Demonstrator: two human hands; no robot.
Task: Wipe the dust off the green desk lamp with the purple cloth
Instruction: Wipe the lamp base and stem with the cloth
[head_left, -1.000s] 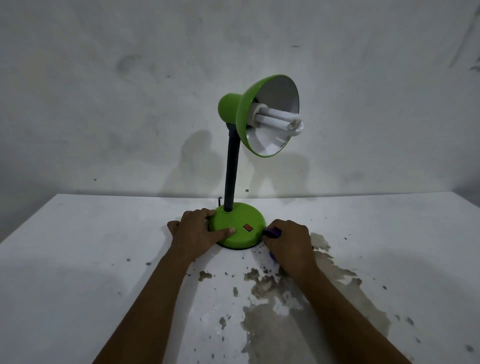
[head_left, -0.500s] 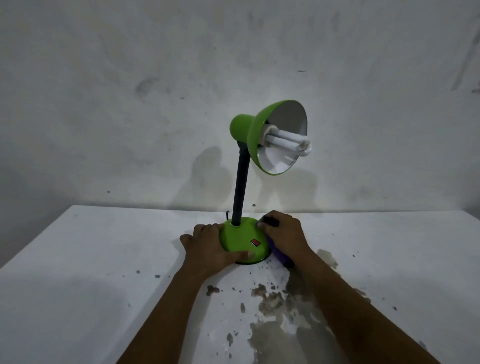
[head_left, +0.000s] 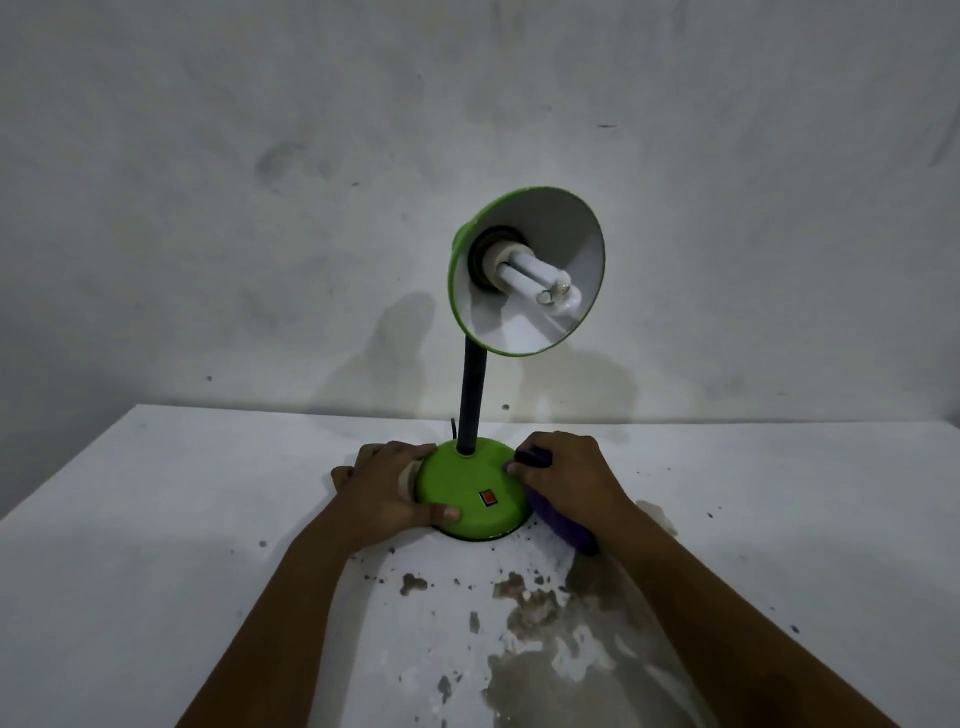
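Shade (head_left: 540, 332) turned; two hands (head_left: 387, 488) hold.

The scene is dim and greyish, lit softly from the camera's side. The lamp (head_left: 524, 332) throws a faint double shadow on the wall (head_left: 260, 208) behind it (one each side of the stem). Corners darken, the table (head_left: 156, 519) edges bow with wide-angle distortion, and detail is soft.

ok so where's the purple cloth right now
In the head view the purple cloth is under the right hand, pressed against the right side of the green lamp's base, low on the white table.
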